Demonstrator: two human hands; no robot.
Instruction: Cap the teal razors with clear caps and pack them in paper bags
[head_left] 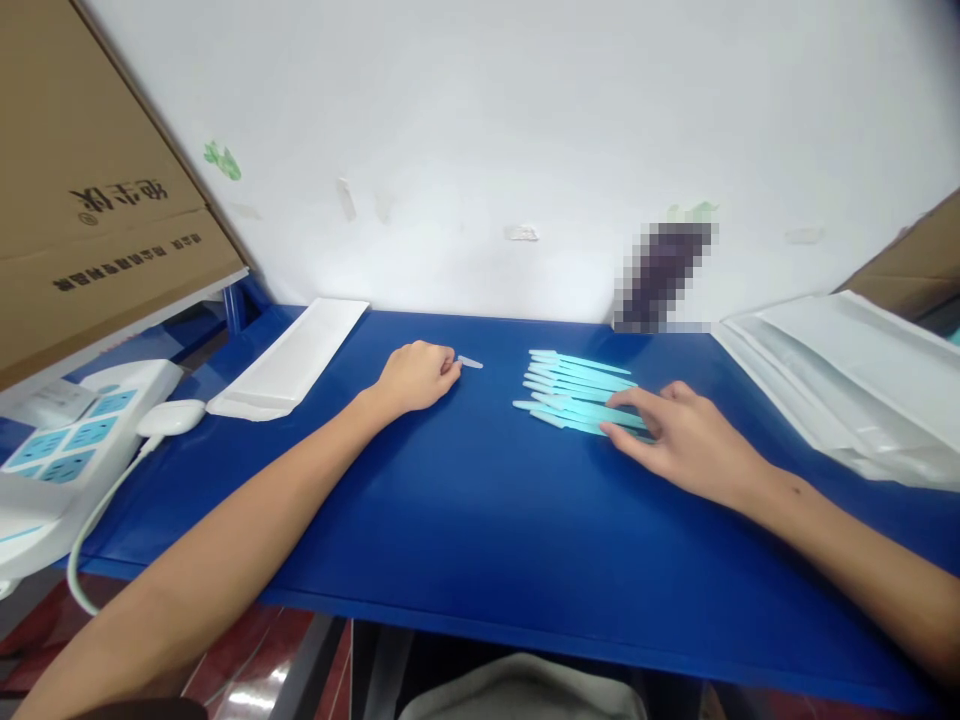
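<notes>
My left hand [420,378] is closed, knuckles up, on the blue table left of the middle. A small pale, translucent pointed tip [471,362] sticks out from its fingers; the rest is hidden in the hand. To its right lie several slim turquoise sticks [577,385] with paler ends, resembling eyebrow razors, roughly side by side in a loose row. Over their right ends is my right hand [679,430]. Its thumb and index finger are apart, their tips touching or just above the lower sticks, and I see nothing lifted between them.
On the left, a white padded envelope [292,360] lies near a white power strip [82,450] with a plugged-in cable [112,495]. More white envelopes [847,390] are stacked at the right. A cardboard box [112,180] stands far left. The white wall [465,130] borders the blue table's [465,540] back edge.
</notes>
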